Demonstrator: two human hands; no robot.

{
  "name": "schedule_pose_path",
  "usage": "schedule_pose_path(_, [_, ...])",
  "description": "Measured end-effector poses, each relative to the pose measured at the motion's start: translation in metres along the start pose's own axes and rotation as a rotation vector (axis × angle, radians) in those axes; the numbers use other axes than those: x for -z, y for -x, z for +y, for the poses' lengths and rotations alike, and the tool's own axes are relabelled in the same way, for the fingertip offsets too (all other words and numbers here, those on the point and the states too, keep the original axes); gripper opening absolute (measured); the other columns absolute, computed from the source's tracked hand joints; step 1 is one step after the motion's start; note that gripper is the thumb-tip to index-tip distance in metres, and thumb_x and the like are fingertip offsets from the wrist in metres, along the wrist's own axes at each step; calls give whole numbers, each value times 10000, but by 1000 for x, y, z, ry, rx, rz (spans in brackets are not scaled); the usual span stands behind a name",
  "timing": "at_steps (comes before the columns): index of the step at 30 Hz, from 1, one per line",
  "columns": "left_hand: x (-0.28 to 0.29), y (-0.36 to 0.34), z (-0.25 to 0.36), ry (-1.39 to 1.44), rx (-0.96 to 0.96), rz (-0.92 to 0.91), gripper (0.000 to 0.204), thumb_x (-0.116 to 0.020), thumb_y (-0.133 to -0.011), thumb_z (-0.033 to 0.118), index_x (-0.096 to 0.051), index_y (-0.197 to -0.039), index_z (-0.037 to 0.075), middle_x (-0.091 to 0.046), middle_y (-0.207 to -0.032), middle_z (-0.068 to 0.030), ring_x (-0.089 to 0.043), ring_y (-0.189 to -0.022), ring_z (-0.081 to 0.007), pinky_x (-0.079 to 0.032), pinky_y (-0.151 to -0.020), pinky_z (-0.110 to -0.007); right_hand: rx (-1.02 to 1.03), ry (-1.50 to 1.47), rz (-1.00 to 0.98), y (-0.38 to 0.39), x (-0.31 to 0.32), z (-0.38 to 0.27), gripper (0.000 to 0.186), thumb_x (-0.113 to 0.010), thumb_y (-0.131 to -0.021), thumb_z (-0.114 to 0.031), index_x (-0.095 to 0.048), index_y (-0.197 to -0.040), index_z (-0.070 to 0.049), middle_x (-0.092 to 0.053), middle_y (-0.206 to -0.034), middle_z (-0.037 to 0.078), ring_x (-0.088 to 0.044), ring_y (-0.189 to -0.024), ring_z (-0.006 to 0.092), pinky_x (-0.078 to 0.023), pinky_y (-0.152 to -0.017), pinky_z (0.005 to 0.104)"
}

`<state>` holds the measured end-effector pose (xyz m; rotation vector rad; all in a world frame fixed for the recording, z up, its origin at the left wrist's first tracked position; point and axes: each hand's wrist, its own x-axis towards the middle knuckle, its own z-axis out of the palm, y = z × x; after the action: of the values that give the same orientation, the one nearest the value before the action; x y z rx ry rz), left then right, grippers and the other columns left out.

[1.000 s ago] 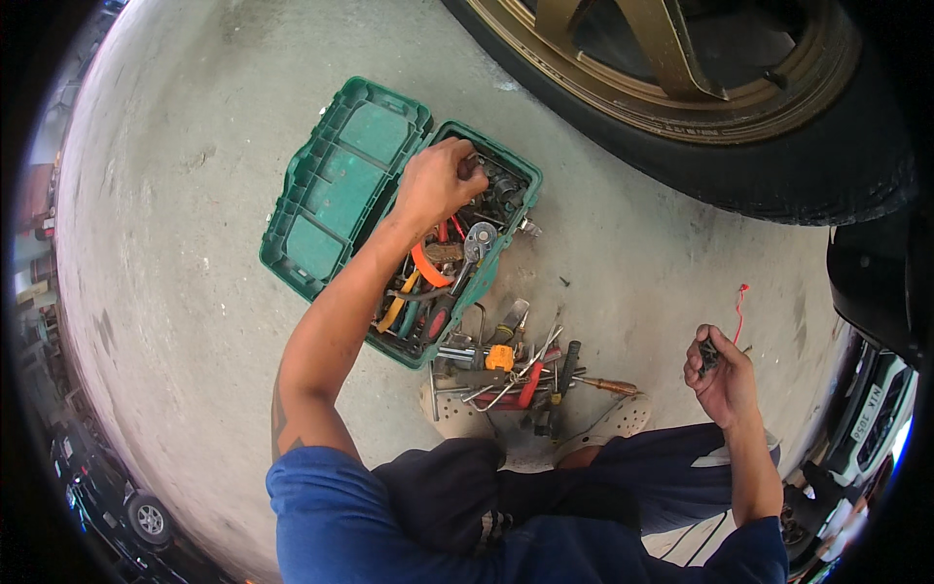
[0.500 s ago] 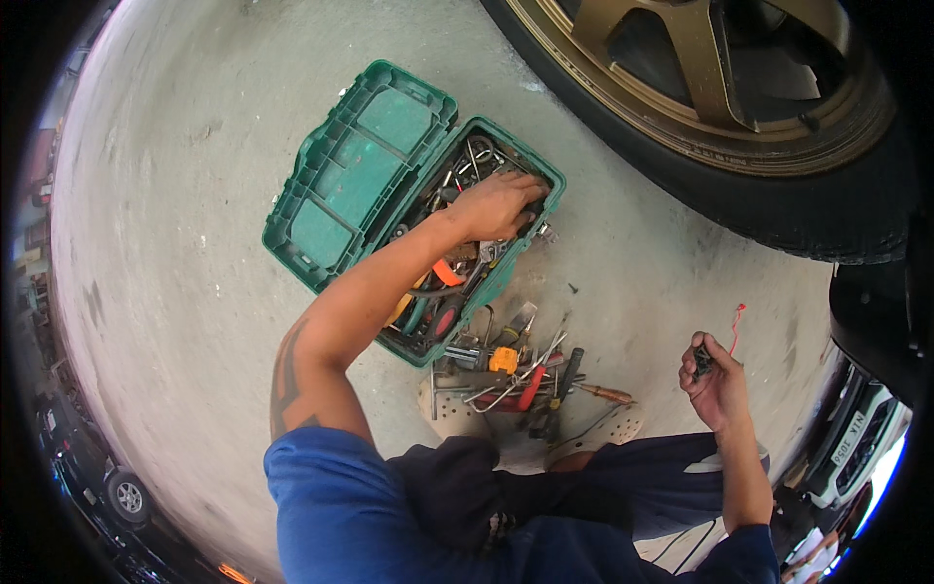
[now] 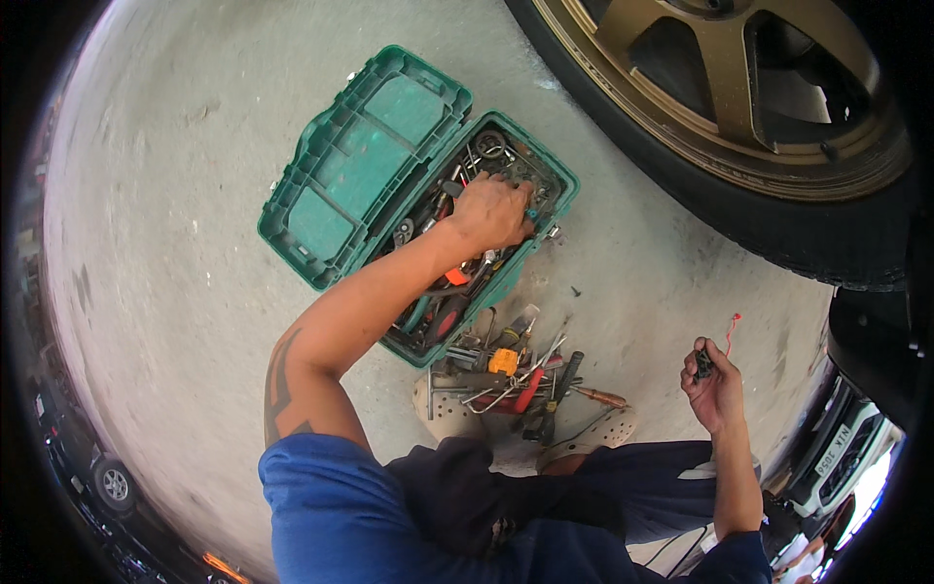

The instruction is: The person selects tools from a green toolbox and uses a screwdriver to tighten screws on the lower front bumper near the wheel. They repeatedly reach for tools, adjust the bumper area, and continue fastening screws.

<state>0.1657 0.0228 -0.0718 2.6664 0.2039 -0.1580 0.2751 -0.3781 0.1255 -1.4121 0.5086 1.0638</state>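
My left hand (image 3: 491,212) reaches down into the green toolbox (image 3: 567,185), its fingers spread and bent among the tools. Its fingertips are partly hidden, and no held tool shows. A ring-shaped metal part (image 3: 489,144) lies in the box just beyond this hand. An orange-red piece (image 3: 456,277) and a red-and-black handle (image 3: 448,318) show below my wrist. Off to the right, my right hand (image 3: 718,389) is closed on a small dark part (image 3: 702,364), whose exact kind I cannot make out. A thin red wire (image 3: 732,333) stands up beside those fingers.
The toolbox's lid (image 3: 355,165) lies folded back to the left. By my shoes (image 3: 448,409) is a pile of tools, including a yellow tape measure (image 3: 503,362) and a wooden-handled screwdriver (image 3: 601,397). A car tyre (image 3: 671,185) looms at the upper right; a small screw (image 3: 576,291) lies on the floor.
My left hand has shifted a little left inside the toolbox, its fingers now more spread. The right hand keeps its hold on the dark part. The view has moved slightly.
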Motion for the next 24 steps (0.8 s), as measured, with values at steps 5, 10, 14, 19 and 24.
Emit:
schedule_pose_path(5, [12,-2,-2,150,-29,39,357,-740,-896,324,-683,-1105,40,-748,-948,-205,-718,-1007,-390,-540,-923,-493,1,7,-36,-1,1,1,236,-513,-1118,-295,-615,-1124,-81,-642,-823,62,-641,-713,184,-528,-646,286])
schedule_pose_path(10, [64,33,-4,627,114,202,273,-693,-944,234,-740,-1093,10,-734,-1012,-201,-715,-965,-395,-553,-876,-462,-2,2,-36,2,4,2,241,-518,-1116,-306,-615,-1128,-85,-649,-826,66,-637,-712,184,-512,-645,286])
schedule_pose_path(14, [91,100,-6,471,336,177,323,-656,-997,244,-731,-1168,-20,-719,-1153,-214,-719,-1017,-380,-551,-906,-461,-39,-21,-29,5,14,5,253,-522,-1113,-314,-622,-1128,-82,-656,-836,76,-634,-721,190,-505,-669,299])
schedule_pose_path(19, [54,131,10,192,222,339,530,-592,-1070,350,-587,-1392,-72,-610,-1394,-292,-591,-1300,-434,-468,-1106,-478,-213,206,-23,-22,23,17,270,-521,-1106,-292,-642,-1158,-57,-667,-859,78,-639,-772,199,-515,-719,322])
schedule_pose_path(24, [30,116,14,0,204,377,655,-556,-1075,439,-496,-1448,-96,-562,-1433,-344,-521,-1366,-470,-415,-1157,-500,-123,290,-60,-87,10,46,284,-523,-1103,-280,-653,-1185,-42,-670,-871,65,-638,-791,189,-506,-719,321])
